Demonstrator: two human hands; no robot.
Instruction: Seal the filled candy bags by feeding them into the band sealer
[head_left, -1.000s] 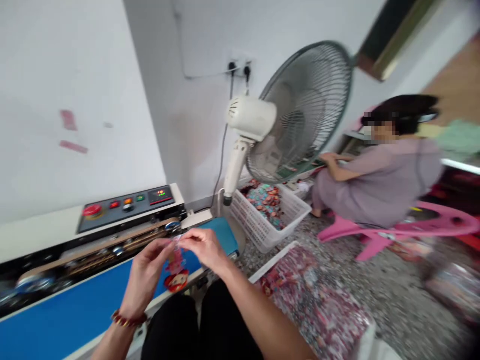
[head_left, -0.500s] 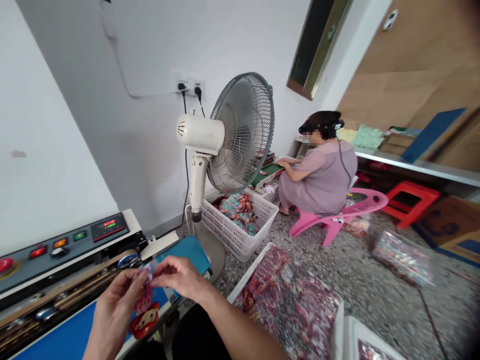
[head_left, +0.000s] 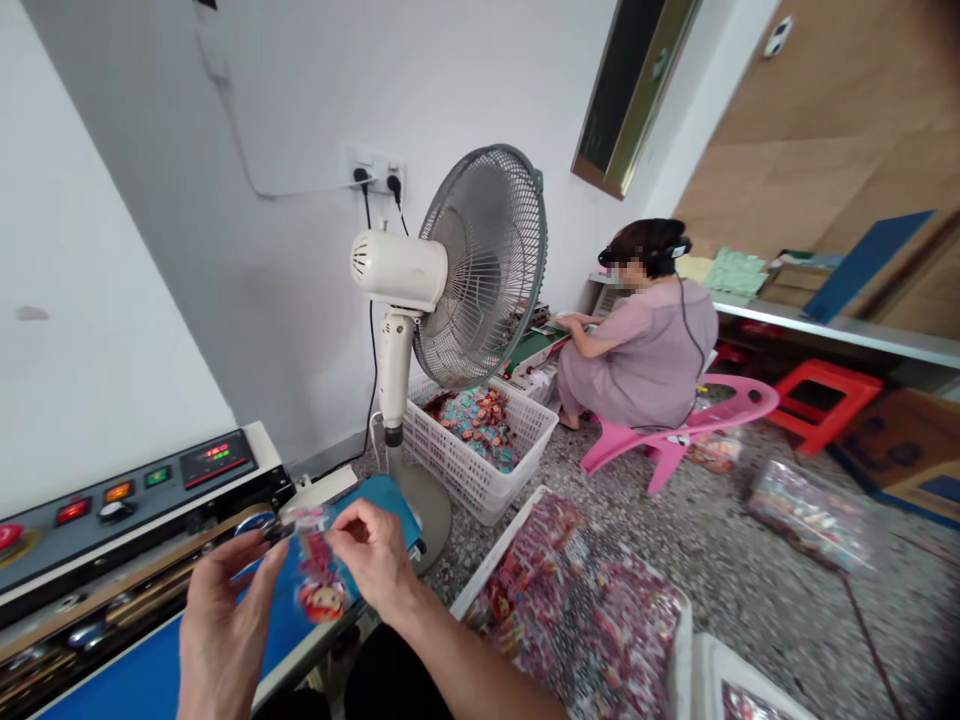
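Note:
My right hand (head_left: 375, 560) pinches the top edge of a small clear packet (head_left: 319, 575) printed with a red cartoon figure, holding it over the blue belt (head_left: 142, 665) of a sealing machine (head_left: 135, 500). My left hand (head_left: 221, 625) is just left of the packet, its fingers curled toward the packet's left side, thumb and fingertips close to it. The packet's top edge lies by the machine's feed slot (head_left: 259, 522).
A standing fan (head_left: 457, 270) rises behind the machine. A white basket of small packets (head_left: 487, 480) sits at its foot, and a tray of pink packets (head_left: 570, 600) lies on the floor. Another person (head_left: 637, 340) sits on a pink chair at a second machine.
The packet has shifted right and lower onto the belt end, its top edge now at the feed slot. My left hand's fingers have loosened from it.

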